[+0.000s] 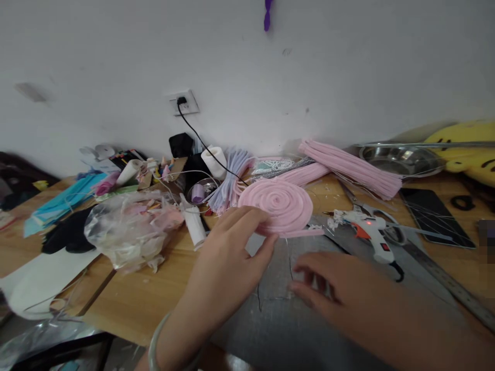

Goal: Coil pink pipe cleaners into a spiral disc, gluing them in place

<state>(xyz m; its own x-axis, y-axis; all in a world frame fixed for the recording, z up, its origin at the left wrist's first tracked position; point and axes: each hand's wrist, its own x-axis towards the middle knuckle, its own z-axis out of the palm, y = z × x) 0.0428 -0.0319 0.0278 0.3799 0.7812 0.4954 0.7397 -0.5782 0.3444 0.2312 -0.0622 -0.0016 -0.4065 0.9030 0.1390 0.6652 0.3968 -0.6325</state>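
Pinching a fuzzy pink coil (279, 202), left hand (232, 247); right hand (328, 281) curved, fingers apart.

No legible words or numbers, markings on metal ruler (448, 283) too small, wall scribble (286, 52) unreadable

Coil (276, 203): clock centre
Bundle (353, 171): 2 o'clock
Bowl (402, 161): 2 o'clock, beyond bundle
Glue gun (373, 232): 3 o'clock, before phone (433, 212)
Right hand (332, 282): 5 o'clock, above mat (251, 330)
Left hand (228, 250): 7 o'clock, at coil's rim
Plastic bag (129, 232): 9 o'clock, on table (150, 299)

L hand (228, 250) fwd, pinching; R hand (338, 283) nearer, loosely curled.
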